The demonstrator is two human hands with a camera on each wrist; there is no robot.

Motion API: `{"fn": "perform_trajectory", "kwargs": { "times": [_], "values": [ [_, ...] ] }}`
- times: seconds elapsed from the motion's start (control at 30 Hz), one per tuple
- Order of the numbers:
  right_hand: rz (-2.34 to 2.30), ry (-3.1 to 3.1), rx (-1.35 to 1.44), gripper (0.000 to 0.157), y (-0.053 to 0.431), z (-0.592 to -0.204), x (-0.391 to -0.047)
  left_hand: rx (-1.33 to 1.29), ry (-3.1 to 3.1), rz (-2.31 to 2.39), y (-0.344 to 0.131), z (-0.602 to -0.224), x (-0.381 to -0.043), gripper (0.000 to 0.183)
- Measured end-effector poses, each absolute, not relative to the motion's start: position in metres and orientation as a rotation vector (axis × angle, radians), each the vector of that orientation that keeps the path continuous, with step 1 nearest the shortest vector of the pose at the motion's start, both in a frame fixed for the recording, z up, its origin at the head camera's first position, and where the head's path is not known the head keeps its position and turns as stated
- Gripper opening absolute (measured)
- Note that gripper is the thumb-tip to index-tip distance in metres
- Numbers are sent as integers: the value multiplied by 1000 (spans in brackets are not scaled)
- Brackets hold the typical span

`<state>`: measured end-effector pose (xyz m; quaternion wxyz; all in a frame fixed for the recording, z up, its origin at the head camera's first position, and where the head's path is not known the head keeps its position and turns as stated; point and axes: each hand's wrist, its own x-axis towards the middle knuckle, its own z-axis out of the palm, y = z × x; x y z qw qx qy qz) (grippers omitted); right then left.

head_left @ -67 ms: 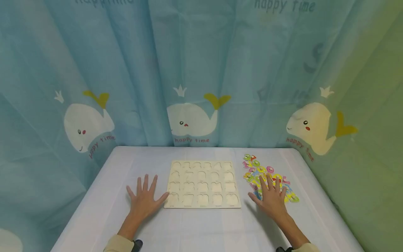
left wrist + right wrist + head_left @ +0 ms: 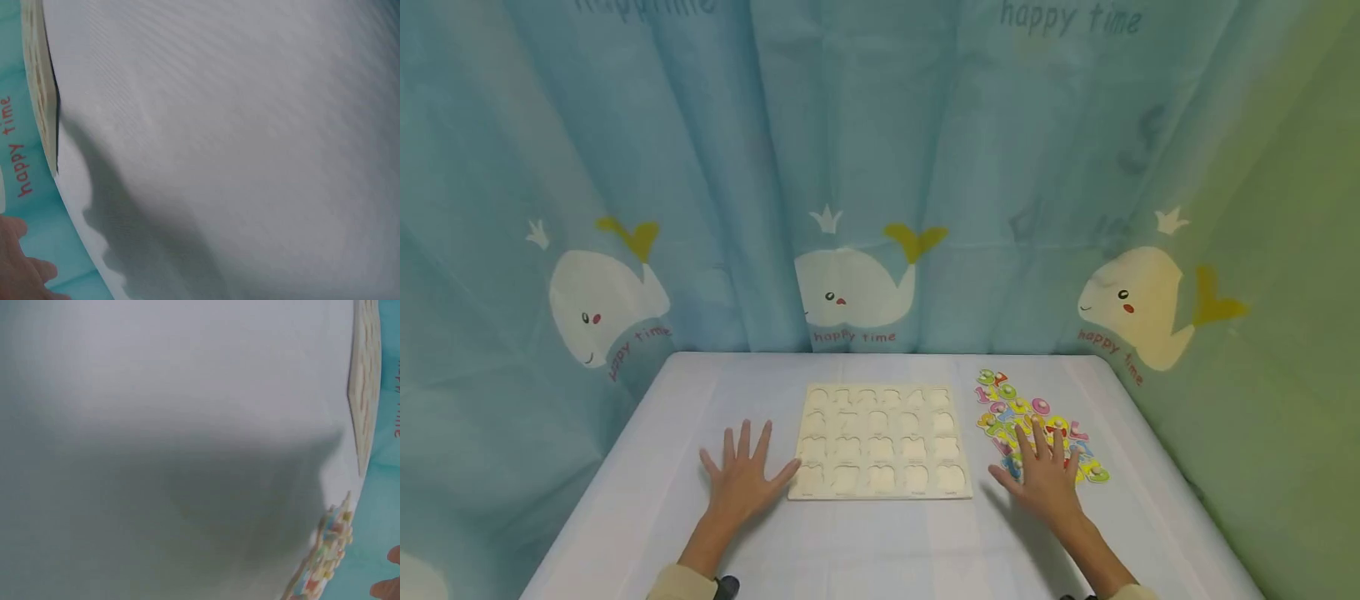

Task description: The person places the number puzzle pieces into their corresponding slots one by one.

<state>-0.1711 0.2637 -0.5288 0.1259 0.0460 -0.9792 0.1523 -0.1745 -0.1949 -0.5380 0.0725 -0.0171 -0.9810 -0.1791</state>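
Note:
A pale wooden puzzle board (image 2: 880,427) with rows of shaped recesses lies flat on the table. My left hand (image 2: 739,482) is spread with straight fingers at its left side, the thumb tip overlapping the board's edge in the head view. Part of this hand (image 2: 22,269) also shows low in the left wrist view. To the right of the board, colourful knobbed letter pieces (image 2: 1000,408) lie in a loose heap. My right hand (image 2: 1047,485), fingers spread, is over the near part of the heap and hides some pieces. Both hands hold nothing.
A white cloth covers the table (image 2: 880,550). Behind and at the sides hangs a blue-green curtain (image 2: 865,167) printed with white whales. In the right wrist view, the board's edge (image 2: 364,381) and the pieces (image 2: 325,556) appear along the right side.
The head view has shifted very slightly. Both hands, the board and the letter pieces keep their places.

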Motion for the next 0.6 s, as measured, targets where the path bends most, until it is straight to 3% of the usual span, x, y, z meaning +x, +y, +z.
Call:
{"fn": "perform_trajectory", "kwargs": {
  "times": [0.13,0.3,0.6],
  "values": [
    [558,-2804,107,68,274,-529,-177,-97,-2951,-590,-195,-538,-174,84],
    [880,-2767,-48,42,301,-531,-213,-273,-2921,-715,-194,-535,-172,77],
    [725,-2965,-220,35,335,-525,-275,-448,-3046,-878,-187,-542,-170,67]
  ]
}}
